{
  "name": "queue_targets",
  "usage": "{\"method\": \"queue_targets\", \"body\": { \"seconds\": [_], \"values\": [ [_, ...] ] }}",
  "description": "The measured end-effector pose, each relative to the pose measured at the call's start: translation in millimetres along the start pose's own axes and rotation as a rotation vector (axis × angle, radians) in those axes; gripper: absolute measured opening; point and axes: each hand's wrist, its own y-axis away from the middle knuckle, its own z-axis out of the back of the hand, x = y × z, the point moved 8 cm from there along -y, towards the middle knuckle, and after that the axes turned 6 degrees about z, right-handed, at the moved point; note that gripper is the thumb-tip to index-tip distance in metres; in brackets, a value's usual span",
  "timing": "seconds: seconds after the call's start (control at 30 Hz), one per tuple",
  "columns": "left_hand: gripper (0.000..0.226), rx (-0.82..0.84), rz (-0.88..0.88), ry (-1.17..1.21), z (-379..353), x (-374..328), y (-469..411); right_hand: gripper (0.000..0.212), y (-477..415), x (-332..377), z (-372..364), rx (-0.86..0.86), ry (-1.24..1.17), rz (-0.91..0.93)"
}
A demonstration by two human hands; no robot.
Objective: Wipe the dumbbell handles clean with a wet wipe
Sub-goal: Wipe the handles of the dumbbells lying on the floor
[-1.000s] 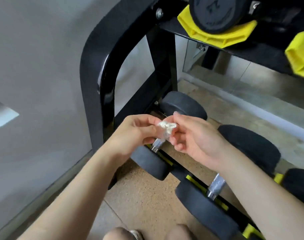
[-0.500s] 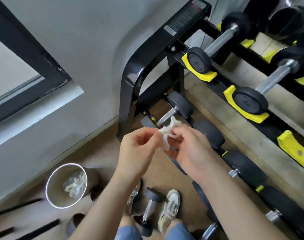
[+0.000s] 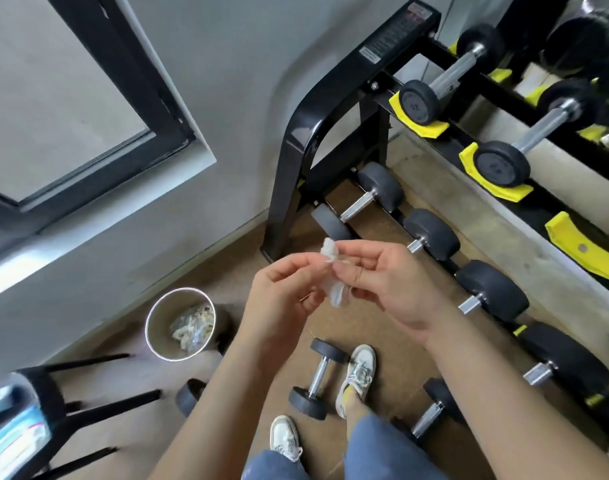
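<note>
A metal bin holding crumpled wipes is being kept at the near left, seemingly within reach for discards. At centre, the wet wipe is being pinched by both the left hand and the right hand above the floor dumbbell, probably so that a clean face is being turned out. At the right, the racked dumbbells are being left with handles exposed for wiping.

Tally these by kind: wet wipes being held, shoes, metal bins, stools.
Wet wipe: 1
Shoes: 2
Metal bin: 1
Stool: 1
Total: 5
</note>
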Motion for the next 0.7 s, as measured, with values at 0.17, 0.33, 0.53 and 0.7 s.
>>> {"method": "queue_targets", "body": {
  "seconds": [0.17, 0.33, 0.53, 0.7],
  "values": [
    [0.001, 0.06, 0.022, 0.106, 48.1, 17.6, 50.6, 0.029, 43.7, -33.9, -49.9, -0.087, -0.309, -0.083],
    [0.016, 0.068, 0.101, 0.11, 74.8, 42.1, 87.1, 0.028, 92.2, -52.3, -82.2, -0.259, -0.202, -0.028],
    [0.034, 0.079, 0.085, -0.07, 72.6, 62.2, 106.2, 0.04, 129.5, -56.8, -88.9, -0.241, 0.023, 0.002],
    [0.031, 0.124, 0.098, -0.056, 70.4, 90.5, 107.4, 0.056, 154.6, -91.2, -84.3, -0.154, -0.303, -0.249]
  ]
}}
